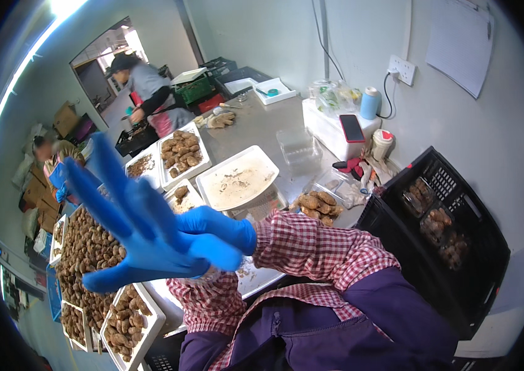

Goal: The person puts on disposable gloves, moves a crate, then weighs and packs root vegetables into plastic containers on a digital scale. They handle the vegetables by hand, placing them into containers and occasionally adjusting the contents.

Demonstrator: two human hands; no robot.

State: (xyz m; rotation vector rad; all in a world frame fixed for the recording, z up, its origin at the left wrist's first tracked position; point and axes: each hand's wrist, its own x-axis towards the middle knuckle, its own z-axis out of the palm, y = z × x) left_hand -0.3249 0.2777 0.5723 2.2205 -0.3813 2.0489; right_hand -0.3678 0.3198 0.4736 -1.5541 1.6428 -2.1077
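Observation:
Raised in front of me, my left hand wears a blue glove, its fingers spread and nothing in them. My right hand, also in a blue glove, is closed on the left glove near its wrist. Its fingertips are partly hidden behind the left hand. Beyond the hands lies a white tray with brown crumbs of soil. Brown tubers are piled to the right of my right hand. A big heap of small tubers lies to the left, partly covered by my left hand.
White trays of tubers stand on the metal table. At right, a black crate holds clear packs of tubers. A phone and blue bottle sit on a white foam box. Two people work at far left.

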